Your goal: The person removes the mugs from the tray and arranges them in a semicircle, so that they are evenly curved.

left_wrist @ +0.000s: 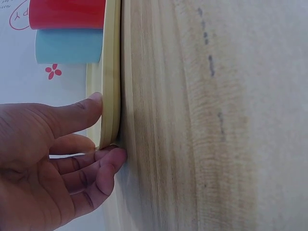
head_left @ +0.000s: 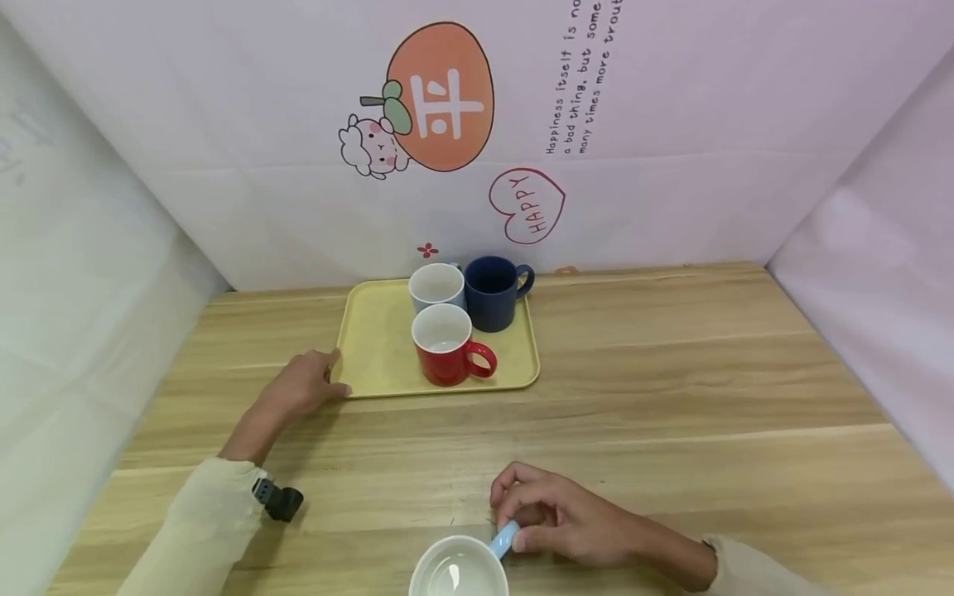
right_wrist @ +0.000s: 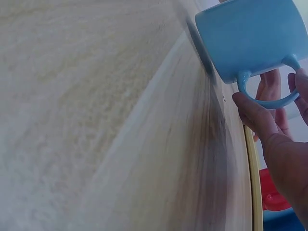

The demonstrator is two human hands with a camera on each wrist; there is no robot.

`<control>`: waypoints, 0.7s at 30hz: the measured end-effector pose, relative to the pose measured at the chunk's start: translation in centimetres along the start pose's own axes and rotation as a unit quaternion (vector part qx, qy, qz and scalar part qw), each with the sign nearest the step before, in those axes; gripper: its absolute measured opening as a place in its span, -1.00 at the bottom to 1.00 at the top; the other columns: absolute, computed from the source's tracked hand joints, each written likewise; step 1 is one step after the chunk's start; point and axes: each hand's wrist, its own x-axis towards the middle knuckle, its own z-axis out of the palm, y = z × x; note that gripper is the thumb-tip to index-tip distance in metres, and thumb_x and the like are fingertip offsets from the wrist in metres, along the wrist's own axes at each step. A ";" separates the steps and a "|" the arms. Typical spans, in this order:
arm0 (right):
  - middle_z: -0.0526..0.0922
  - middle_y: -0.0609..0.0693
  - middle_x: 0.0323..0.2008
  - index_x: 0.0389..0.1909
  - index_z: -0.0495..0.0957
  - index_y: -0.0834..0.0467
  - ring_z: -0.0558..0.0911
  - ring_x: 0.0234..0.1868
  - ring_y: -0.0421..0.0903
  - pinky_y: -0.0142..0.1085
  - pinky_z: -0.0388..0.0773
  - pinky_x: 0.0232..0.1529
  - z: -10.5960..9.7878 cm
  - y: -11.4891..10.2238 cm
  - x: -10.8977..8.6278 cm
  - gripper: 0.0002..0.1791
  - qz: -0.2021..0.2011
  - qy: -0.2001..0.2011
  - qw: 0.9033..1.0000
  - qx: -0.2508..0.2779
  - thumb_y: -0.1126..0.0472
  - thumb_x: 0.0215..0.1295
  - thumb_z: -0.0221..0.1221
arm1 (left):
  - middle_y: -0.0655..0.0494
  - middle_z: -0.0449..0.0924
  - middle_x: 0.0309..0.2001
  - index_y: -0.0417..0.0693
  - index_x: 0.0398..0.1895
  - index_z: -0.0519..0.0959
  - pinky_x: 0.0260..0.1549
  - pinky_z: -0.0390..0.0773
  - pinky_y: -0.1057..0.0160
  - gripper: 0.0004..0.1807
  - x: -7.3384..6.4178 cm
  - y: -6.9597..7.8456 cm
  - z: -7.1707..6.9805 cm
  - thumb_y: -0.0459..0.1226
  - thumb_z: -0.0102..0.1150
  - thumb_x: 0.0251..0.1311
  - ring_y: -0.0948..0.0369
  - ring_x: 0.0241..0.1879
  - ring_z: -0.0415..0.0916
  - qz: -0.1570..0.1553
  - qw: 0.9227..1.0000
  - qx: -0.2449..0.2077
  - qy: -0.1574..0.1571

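My left hand [head_left: 304,384] grips the near left corner of a yellow tray [head_left: 380,348]. In the left wrist view the thumb lies on the tray's rim [left_wrist: 113,82] and the other fingers curl at its corner. Toward the bottom of the head view, my right hand [head_left: 562,517] pinches the handle of a light blue mug [right_wrist: 250,38] with a white inside. That mug is partly cut off by the head view's lower edge. On the tray stand a red mug [head_left: 443,360], a dark blue mug [head_left: 492,306] and another light blue mug [head_left: 436,285], partly hidden behind the red one.
The wooden table [head_left: 671,356] meets a white printed cloth [head_left: 261,199] at the back. White cloth also hangs at both sides. A small black device [head_left: 281,501] sits at the left wrist, by the sleeve.
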 end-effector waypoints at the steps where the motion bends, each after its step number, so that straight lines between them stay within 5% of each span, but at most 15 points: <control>1: 0.38 0.23 0.03 -0.13 0.60 0.26 0.47 0.07 -0.07 -0.22 0.53 0.05 0.1 0.0 -0.1 -0.89 -0.002 -0.002 1.000 0.003 0.41 0.42 0.14 | 0.06 0.32 -0.59 -0.66 0.36 0.13 -0.55 0.26 0.23 -0.20 0.0 0.0 0.0 -0.30 0.30 0.28 0.22 -0.61 0.17 0.000 1.000 -0.001 0.000; 7: 0.36 0.23 0.04 -0.12 0.60 0.28 0.48 0.06 -0.10 -0.24 0.53 0.05 0.3 -0.3 -0.6 -0.89 0.021 -0.004 0.999 0.025 0.41 0.43 0.14 | 0.05 0.33 -0.59 -0.65 0.36 0.14 -0.56 0.27 0.23 -0.20 0.2 0.2 0.0 -0.29 0.31 0.27 0.23 -0.61 0.18 -0.003 1.000 0.001 0.002; 21: 0.40 0.12 0.00 -0.14 0.62 0.19 0.52 0.00 -0.09 -0.31 0.52 -0.03 0.9 -0.4 -1.6 -0.89 0.014 0.005 1.000 -0.016 0.39 0.39 0.19 | 0.07 0.31 -0.60 -0.63 0.38 0.12 -0.58 0.25 0.25 -0.19 0.0 -0.2 0.2 -0.29 0.31 0.27 0.24 -0.63 0.15 -0.003 1.000 -0.022 0.004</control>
